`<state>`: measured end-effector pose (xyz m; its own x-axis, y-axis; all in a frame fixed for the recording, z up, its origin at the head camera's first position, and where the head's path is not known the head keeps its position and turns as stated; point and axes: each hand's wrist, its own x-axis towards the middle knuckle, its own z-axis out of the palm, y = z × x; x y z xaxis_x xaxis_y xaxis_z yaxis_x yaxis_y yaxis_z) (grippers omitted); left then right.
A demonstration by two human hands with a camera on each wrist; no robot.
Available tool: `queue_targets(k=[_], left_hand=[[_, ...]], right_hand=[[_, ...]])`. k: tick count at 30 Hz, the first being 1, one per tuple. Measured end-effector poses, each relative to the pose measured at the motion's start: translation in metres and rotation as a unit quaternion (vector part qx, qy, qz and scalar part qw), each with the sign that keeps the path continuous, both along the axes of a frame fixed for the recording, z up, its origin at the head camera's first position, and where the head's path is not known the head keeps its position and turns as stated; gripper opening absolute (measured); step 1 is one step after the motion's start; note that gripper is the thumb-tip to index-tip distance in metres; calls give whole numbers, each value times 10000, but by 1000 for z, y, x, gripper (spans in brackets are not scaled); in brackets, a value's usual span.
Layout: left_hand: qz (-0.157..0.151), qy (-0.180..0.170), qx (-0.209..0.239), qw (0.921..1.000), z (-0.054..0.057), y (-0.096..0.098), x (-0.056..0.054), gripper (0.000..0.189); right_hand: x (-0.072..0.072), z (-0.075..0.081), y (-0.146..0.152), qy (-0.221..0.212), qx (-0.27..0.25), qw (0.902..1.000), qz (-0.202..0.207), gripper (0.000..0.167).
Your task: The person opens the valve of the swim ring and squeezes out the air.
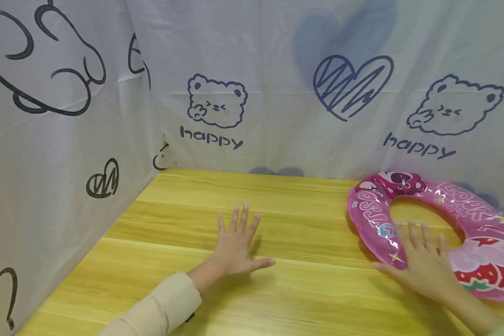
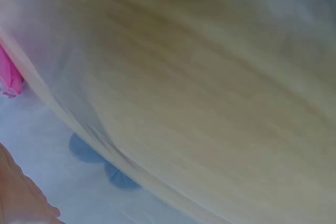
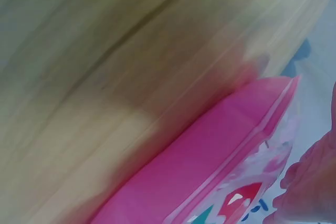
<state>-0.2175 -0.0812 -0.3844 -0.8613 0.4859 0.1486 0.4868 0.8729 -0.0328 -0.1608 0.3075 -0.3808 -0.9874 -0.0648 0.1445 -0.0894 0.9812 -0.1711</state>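
Note:
A pink inflatable swim ring (image 1: 363, 228) with strawberry and bear prints lies at the right of the wooden table (image 1: 185, 205). My right hand (image 1: 426, 268) is over its near left side, fingers spread and straight, overlapping the ring in the head view. In the right wrist view the ring's pink side (image 3: 210, 145) fills the lower middle, with part of the right hand (image 3: 312, 182) at the right edge. My left hand (image 1: 235, 247) spreads its fingers low over the middle of the table, holding nothing. Only a bit of the left hand (image 2: 23, 192) shows in the left wrist view.
A white cloth (image 1: 277, 130) printed with bears, hearts and "happy" hangs along the table's back edge. Another cloth wall (image 1: 59, 154) with black line drawings borders the left side. The ring reaches close to the back cloth.

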Motion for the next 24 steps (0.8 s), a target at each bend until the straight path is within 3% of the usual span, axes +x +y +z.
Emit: queue_targets(k=[13,24], left_hand=[[-177,-88,17,9998,-7,13,-3,104],[-191,-148,-13,9997,-5,33,-9,102]], right_hand=[[-1,-10,27,418,132,9990,3,106],[-3,-11,36,-178,90,9998,-77,104]])
